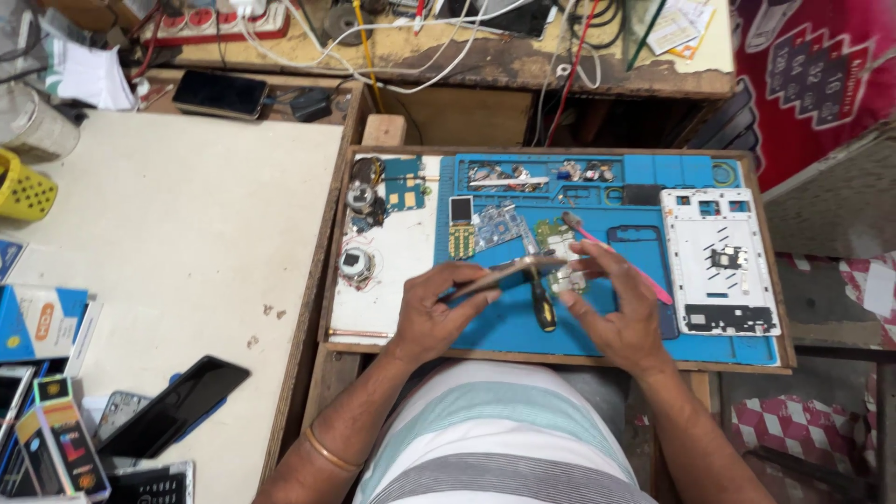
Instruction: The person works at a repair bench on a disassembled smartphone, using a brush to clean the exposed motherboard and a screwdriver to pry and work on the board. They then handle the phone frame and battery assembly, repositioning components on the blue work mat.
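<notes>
1. The phone body (499, 273), a thin flat slab seen nearly edge-on, is held just above the blue repair mat (597, 327), near its front middle.
2. The left hand (439, 313) is curled shut around the phone body's near end.
3. The right hand (621, 313) has fingers half spread, fingertips touching the far end by a small green circuit board (557, 243); whether it grips anything I cannot tell.
4. A black-and-yellow screwdriver (541, 303) lies on the mat between both hands, a pink-handled tool (621, 261) just behind the right hand.
5. A white phone frame (719, 261) lies to the right, loose coils and parts to the left on the wooden tray (327, 271).
6. Risk, as I judge it: the phone body is pinched at the ends only, so a twist could flex it, or a slip could drop it onto the boards below.
</notes>
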Tool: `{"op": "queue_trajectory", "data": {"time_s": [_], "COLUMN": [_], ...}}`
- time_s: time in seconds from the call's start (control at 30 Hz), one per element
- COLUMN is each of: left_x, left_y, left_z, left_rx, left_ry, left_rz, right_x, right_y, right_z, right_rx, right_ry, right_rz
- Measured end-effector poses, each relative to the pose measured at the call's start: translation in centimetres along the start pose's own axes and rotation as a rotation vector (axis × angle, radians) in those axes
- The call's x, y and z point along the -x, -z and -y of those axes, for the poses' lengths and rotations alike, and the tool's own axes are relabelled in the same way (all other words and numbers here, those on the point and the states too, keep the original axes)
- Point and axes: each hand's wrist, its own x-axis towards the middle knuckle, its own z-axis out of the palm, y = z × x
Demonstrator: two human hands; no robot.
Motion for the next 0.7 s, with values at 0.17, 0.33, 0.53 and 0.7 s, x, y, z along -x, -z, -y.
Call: {"op": "queue_trajectory", "data": {"time_s": [0.17,0.33,0.53,0.7], "left_x": [0.6,0.9,1.4,0.7], "left_y": [-0.5,-2.0,-3.0,-2.9], "left_z": [1.1,1.8,-0.7,-1.1], "left_rx": [0.062,0.395,0.996,0.866], "left_ry": [0.130,0.286,0.865,0.672], "left_rz": [0.128,-0.246,-0.296,-0.365], "right_x": [0.5,2.6,2.4,2.4], "right_y": [-0.7,-3.1,-4.6,-5.0], "right_z": [-0.5,0.4,1.8,2.4], "right_rx": [-0.094,-0.232,-0.047,0.033], "right_ry": [-0.180,-0.177,0.238,0.354], "right_rz": [0.197,-0.031,0.123,0.285]}}
